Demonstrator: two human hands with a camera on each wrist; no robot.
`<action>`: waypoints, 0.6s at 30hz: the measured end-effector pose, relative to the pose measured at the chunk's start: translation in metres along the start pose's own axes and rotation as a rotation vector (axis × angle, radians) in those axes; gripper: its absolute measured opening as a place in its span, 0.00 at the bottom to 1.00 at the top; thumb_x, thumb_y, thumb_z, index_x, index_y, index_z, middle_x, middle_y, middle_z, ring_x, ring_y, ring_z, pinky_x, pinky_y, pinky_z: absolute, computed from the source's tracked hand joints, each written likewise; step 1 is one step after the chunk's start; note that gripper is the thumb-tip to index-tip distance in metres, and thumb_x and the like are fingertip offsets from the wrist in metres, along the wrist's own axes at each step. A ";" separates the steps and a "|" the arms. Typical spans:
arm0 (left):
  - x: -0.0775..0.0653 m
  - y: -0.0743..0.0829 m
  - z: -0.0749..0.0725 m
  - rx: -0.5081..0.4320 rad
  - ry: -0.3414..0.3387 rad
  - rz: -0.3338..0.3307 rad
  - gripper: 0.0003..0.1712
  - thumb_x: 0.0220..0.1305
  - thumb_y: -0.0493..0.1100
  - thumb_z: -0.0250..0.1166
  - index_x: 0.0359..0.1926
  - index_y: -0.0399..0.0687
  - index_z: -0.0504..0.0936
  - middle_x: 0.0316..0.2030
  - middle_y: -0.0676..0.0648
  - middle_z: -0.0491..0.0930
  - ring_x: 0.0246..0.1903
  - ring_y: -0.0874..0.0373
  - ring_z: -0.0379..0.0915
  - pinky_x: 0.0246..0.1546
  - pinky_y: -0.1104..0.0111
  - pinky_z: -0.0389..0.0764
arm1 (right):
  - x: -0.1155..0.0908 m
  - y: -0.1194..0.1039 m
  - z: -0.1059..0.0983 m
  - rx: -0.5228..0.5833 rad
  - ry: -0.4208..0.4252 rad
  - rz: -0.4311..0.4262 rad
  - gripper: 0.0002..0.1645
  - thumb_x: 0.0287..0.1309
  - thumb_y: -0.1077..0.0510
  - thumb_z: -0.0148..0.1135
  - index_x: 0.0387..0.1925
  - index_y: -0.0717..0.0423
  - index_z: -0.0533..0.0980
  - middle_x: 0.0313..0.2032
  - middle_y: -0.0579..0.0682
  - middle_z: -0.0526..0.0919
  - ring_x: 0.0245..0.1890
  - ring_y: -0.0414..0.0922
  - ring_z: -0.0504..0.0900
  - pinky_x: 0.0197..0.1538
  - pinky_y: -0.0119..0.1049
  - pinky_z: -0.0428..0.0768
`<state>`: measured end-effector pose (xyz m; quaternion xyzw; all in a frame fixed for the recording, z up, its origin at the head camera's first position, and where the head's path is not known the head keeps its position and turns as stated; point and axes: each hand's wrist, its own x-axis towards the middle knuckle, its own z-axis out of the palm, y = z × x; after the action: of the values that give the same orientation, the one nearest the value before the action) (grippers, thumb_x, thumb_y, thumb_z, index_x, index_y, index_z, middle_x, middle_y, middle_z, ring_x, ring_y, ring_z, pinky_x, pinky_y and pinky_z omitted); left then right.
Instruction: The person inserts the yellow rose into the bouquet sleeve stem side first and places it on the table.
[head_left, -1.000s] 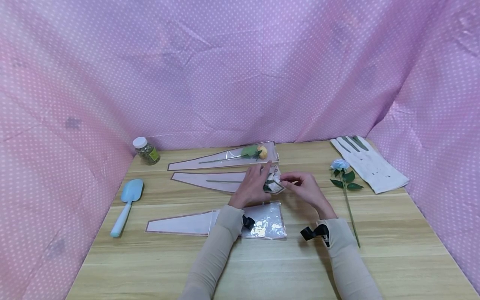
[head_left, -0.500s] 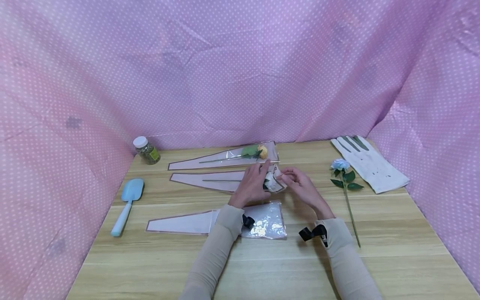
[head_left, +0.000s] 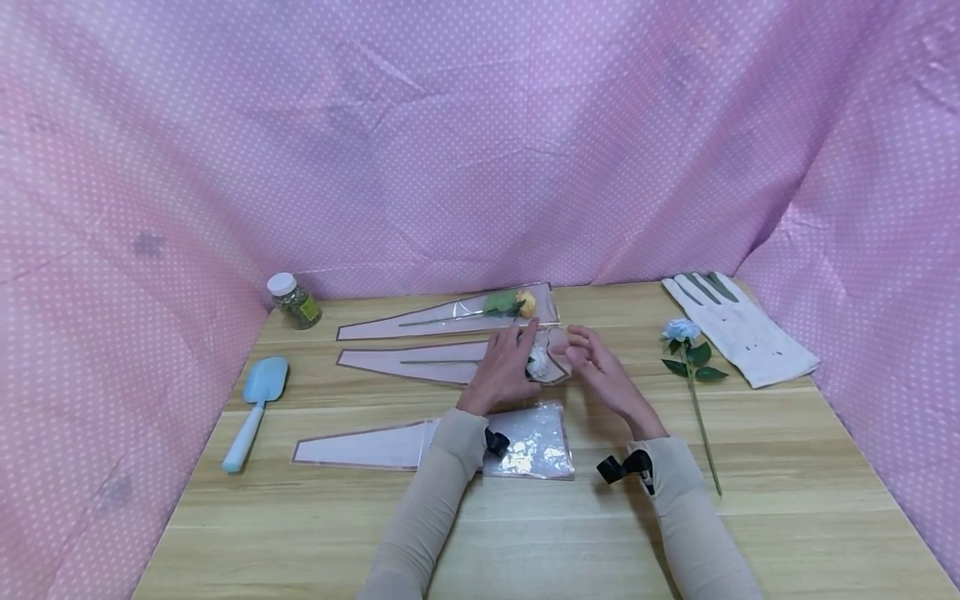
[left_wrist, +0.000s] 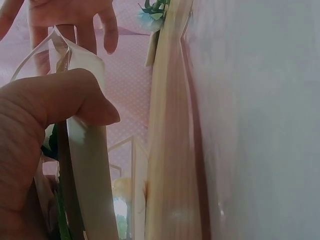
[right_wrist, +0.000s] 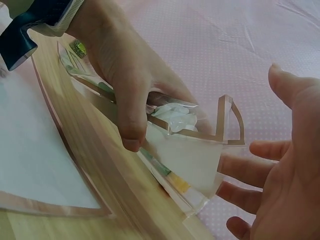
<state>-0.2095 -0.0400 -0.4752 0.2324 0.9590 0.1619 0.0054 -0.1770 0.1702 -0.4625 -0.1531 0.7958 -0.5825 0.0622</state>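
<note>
A clear flower sleeve (head_left: 375, 359) with a brown border lies in the middle row on the table, holding a white flower (right_wrist: 177, 117) with a long stem. My left hand (head_left: 501, 371) grips the sleeve's wide end around the bloom; its thumb (right_wrist: 132, 125) lies on the near face and the other fingers are hidden behind. The sleeve's mouth stands bent and gaping in the right wrist view. Right at that mouth is my right hand (head_left: 606, 377), fingers spread and loosely bent, pinching nothing.
Behind lies another sleeve (head_left: 375, 329) with a yellow rose (head_left: 527, 303). Flat sleeves (head_left: 360, 448) lie in front, under the left forearm. At right are a blue flower (head_left: 681, 330) and a glove (head_left: 757, 337); at left, a blue trowel (head_left: 265, 379) and a lidded jar (head_left: 300, 308).
My right hand has let go of the sleeve's mouth and its fingers have spread. The white flower and its stem have slid slightly left inside the sleeve. My left hand has barely moved.
</note>
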 end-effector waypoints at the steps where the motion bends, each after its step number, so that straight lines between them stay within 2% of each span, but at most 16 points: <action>1: 0.000 0.000 0.000 -0.002 -0.002 -0.002 0.66 0.48 0.53 0.75 0.80 0.54 0.42 0.66 0.43 0.65 0.68 0.46 0.60 0.75 0.54 0.57 | 0.000 0.000 -0.001 0.002 0.002 -0.002 0.31 0.77 0.50 0.43 0.74 0.58 0.54 0.63 0.68 0.76 0.68 0.65 0.70 0.70 0.63 0.66; 5: 0.001 -0.003 0.000 -0.005 -0.008 -0.010 0.67 0.48 0.54 0.75 0.80 0.54 0.42 0.65 0.44 0.65 0.67 0.47 0.60 0.76 0.54 0.54 | 0.000 -0.001 -0.001 0.009 0.040 0.015 0.31 0.76 0.51 0.46 0.73 0.59 0.57 0.63 0.67 0.76 0.68 0.63 0.71 0.71 0.61 0.65; 11: 0.006 -0.008 -0.003 0.029 -0.012 -0.011 0.67 0.46 0.55 0.77 0.80 0.51 0.45 0.65 0.42 0.66 0.68 0.47 0.61 0.78 0.48 0.49 | 0.004 0.000 0.001 -0.069 0.135 0.044 0.24 0.71 0.49 0.55 0.61 0.58 0.74 0.60 0.61 0.79 0.63 0.57 0.74 0.69 0.60 0.61; 18: 0.013 -0.014 -0.005 0.076 -0.028 -0.010 0.67 0.45 0.59 0.78 0.79 0.50 0.48 0.68 0.39 0.65 0.71 0.45 0.60 0.77 0.47 0.52 | 0.012 0.005 0.010 -0.122 0.164 0.079 0.22 0.66 0.47 0.62 0.53 0.58 0.79 0.55 0.60 0.83 0.62 0.56 0.76 0.68 0.59 0.65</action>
<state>-0.2280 -0.0473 -0.4735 0.2296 0.9655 0.1219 0.0109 -0.1867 0.1589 -0.4689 -0.0772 0.8376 -0.5406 0.0103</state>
